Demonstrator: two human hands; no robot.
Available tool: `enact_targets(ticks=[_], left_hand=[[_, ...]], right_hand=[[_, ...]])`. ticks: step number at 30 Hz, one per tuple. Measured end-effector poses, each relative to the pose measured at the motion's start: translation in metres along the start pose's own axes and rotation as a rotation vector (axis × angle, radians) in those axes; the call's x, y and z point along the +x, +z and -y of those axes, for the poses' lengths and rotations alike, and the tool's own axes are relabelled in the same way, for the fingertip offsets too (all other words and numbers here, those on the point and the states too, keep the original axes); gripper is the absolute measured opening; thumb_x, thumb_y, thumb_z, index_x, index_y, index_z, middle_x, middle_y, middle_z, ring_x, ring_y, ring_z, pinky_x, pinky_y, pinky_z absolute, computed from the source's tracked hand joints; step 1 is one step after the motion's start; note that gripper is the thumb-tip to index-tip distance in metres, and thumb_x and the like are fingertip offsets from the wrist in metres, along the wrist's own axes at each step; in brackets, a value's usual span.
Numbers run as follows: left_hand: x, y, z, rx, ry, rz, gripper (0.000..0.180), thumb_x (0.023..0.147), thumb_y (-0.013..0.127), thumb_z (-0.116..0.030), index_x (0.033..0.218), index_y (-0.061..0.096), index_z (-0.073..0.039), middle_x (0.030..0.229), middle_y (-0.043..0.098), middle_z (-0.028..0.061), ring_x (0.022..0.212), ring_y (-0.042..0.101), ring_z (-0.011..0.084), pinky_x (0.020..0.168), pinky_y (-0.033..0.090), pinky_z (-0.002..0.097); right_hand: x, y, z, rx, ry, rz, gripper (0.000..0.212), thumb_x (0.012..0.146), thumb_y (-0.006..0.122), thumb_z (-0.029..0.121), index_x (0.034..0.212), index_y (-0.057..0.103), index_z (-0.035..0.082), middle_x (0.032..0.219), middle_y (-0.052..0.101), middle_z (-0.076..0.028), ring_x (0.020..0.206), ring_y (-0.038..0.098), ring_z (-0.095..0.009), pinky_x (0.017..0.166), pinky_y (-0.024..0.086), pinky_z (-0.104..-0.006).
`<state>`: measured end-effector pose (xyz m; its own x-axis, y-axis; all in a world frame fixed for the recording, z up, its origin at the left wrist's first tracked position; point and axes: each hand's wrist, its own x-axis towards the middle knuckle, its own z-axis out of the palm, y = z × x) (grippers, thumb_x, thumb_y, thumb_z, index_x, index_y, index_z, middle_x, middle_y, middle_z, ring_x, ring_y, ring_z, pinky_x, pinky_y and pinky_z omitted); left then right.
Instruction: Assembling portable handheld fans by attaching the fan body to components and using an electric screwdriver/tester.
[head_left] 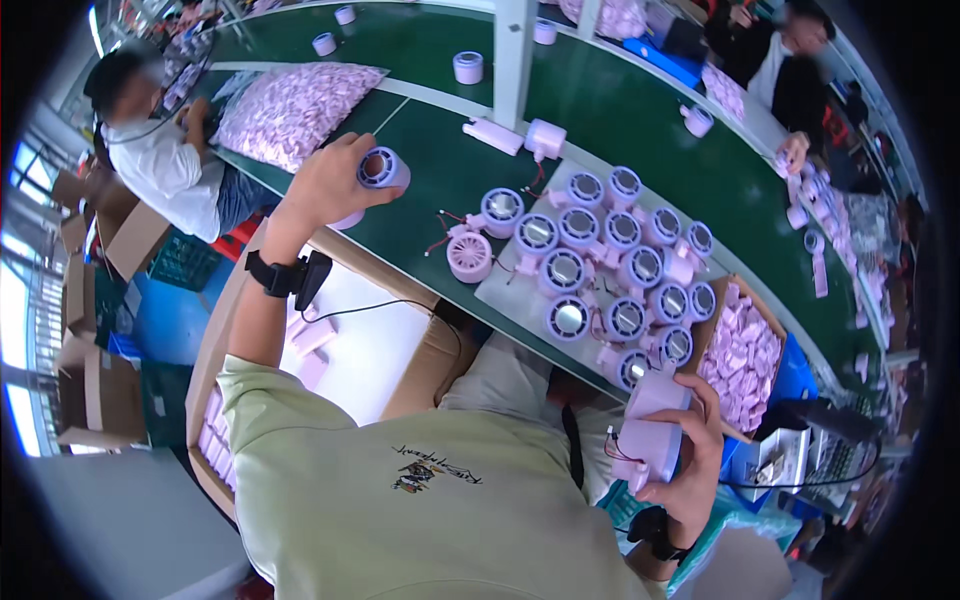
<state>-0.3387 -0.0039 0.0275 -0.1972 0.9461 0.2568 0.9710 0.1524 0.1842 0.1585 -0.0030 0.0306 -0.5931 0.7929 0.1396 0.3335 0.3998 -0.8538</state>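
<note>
Wondering what's in that left hand [325, 185]?

– one purple fan [383, 170], gripped over the green table [430, 190] near a big bag of pink bits [300, 112]

– and the right hand [702, 452]?

– curled round two more fans [648, 446], just beside the bunch of fans [578, 226] on the table

Lilac cylindrical housings [648, 443], held well apart

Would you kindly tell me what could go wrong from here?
1. The right hand seems to grip two pale purple housings at once, so one might slip free.
2. Thin wires dangle beside the lower housing and could snag on something.
3. A black cable runs from the black device at the left wrist across the open carton; it may catch if the left hand reaches farther.
</note>
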Motion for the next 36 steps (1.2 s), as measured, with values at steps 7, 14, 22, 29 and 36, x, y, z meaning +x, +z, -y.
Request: enact_targets(ticks=[7,14,22,29,36], left_hand=[[0.02,0.037,0.067,-0.07,-0.148,-0.055,0.053,0.071,0.075,-0.045,0.096,0.062,0.0,0.085,0.065,0.0202,0.08,0.065,0.0357,0.072,0.051,0.0431],[0.072,0.066,0.125,0.133,-0.379,-0.104,0.05,0.074,0.072,-0.044,0.098,0.061,-0.002,0.089,0.066,0.0201,0.082,0.067,0.0365,0.069,0.053,0.0463],[0.056,0.103,0.137,0.162,-0.479,-0.21,0.066,0.08,0.069,-0.044,0.13,0.048,-0.005,0.125,0.056,0.0193,0.108,0.06,0.0364,0.091,0.049,0.0455],[-0.099,0.07,0.07,0.039,-0.383,-0.457,0.064,0.082,0.07,-0.029,0.135,0.043,-0.006,0.132,0.045,0.0211,0.122,0.044,0.038,0.108,0.031,0.0511],[-0.321,0.083,0.018,-0.058,-0.932,-0.057,0.057,0.081,0.071,-0.022,0.13,0.049,-0.003,0.138,0.04,0.0253,0.13,0.037,0.0434,0.109,0.032,0.0502]], right_hand=[[0.054,0.005,0.048,-0.118,0.046,0.024,0.075,0.04,0.093,0.045,0.094,0.069,0.0,0.131,0.043,-0.012,0.111,0.055,-0.028,0.08,0.057,-0.0365],[0.109,0.013,0.064,-0.259,-0.005,0.017,0.072,0.045,0.093,0.045,0.095,0.069,0.0,0.13,0.044,-0.013,0.111,0.057,-0.029,0.075,0.058,-0.0358],[0.256,0.089,0.121,-0.242,-0.188,0.277,0.062,0.066,0.083,0.045,0.106,0.065,0.002,0.132,0.045,-0.01,0.112,0.056,-0.026,0.081,0.055,-0.0342],[0.458,0.221,0.108,-0.39,-0.147,0.364,0.062,0.072,0.075,0.059,0.078,0.066,-0.002,0.067,0.059,-0.007,0.067,0.062,-0.017,0.062,0.051,-0.0277],[0.565,0.304,0.021,-0.735,0.024,0.351,0.1,0.061,0.058,0.087,0.096,0.071,-0.006,0.109,0.065,-0.026,0.117,0.056,-0.039,0.089,0.049,-0.0447]])
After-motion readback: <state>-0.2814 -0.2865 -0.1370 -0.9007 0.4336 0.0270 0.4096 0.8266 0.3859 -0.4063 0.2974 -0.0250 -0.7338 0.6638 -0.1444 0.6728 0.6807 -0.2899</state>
